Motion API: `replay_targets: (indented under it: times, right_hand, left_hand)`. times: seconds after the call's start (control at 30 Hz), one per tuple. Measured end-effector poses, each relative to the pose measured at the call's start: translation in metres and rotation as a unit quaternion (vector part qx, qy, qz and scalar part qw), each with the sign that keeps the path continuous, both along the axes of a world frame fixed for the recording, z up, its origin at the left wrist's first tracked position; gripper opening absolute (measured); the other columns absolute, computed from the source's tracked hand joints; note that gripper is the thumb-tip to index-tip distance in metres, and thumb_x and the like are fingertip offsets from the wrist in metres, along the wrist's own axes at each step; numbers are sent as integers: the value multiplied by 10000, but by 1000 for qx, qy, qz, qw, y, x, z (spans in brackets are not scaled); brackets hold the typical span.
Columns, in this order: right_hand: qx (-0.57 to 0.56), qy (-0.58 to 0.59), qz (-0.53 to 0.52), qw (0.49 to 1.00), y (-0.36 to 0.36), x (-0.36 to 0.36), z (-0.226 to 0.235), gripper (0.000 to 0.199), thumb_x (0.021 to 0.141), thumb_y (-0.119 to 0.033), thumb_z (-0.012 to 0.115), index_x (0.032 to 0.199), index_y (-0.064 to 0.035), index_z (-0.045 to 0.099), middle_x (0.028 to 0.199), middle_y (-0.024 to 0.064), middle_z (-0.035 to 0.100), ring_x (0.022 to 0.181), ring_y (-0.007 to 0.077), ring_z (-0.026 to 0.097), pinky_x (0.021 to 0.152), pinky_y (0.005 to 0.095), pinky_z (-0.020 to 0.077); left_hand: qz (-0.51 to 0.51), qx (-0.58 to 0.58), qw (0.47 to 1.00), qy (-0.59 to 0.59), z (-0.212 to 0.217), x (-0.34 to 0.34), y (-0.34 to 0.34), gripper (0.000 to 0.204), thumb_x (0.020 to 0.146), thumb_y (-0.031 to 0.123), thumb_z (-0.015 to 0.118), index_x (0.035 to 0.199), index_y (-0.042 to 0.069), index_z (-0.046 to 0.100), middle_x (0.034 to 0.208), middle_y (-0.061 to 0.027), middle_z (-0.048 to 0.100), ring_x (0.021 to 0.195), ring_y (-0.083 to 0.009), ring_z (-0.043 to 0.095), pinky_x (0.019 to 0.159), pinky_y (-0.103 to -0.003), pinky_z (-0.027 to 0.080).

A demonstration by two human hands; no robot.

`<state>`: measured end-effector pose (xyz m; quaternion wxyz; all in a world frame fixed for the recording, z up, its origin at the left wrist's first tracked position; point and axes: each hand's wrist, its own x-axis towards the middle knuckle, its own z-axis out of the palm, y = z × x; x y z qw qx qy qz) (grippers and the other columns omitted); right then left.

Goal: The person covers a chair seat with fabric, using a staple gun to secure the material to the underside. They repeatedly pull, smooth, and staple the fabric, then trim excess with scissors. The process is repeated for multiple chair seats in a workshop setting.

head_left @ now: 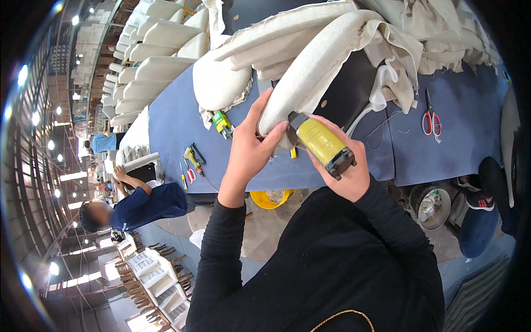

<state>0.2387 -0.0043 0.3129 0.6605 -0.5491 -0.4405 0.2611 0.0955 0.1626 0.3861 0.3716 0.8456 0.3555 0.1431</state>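
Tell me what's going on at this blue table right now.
A person in black sleeves works on a cream upholstered cushion piece lying on the blue table. The left hand presses its fabric edge, while the right hand holds a yellow stapler-like tool against it. Loose cream fabric is piled behind, red-handled scissors lie to the right, and another person in blue sits off to the left.

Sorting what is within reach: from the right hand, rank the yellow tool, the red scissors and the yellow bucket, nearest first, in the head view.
1. Yellow tool: gripped in the right hand.
2. Yellow bucket: lower left, under the table edge.
3. Red scissors: upper right, on the blue tabletop.
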Motion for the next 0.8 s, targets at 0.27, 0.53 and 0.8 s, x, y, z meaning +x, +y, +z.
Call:
replay_targets:
  times: [0.27, 0.53, 0.8]
  right_hand:
    - [5, 10, 78, 997, -3, -12, 9, 907, 799, -38, 865, 1622, -106, 491, 1447, 220, 696, 1284, 383, 724, 1081, 419, 588]
    - [15, -5, 78, 997, 0, -15, 6, 936, 802, -64, 894, 1635, -99, 469, 1470, 229, 683, 1283, 399, 717, 1092, 432, 587]
    - [19, -8, 75, 997, 0, -10, 6, 892, 798, -48, 868, 1610, -71, 500, 1424, 245, 703, 1277, 409, 720, 1063, 433, 591]
  left_hand:
    - [-2, 34, 999, 30, 4, 2, 2, 743, 938, 116, 813, 1624, 83, 528, 1453, -201, 718, 1329, -236, 694, 1101, -390, 538]
    - [-7, 62, 998, 24, -1, 1, 2, 749, 911, 72, 810, 1613, 92, 551, 1437, -200, 729, 1328, -242, 696, 1117, -386, 527]
    - [-22, 109, 994, 20, -4, -4, 7, 806, 833, -19, 702, 1613, 115, 552, 1326, -228, 766, 1085, -303, 812, 966, -390, 610]
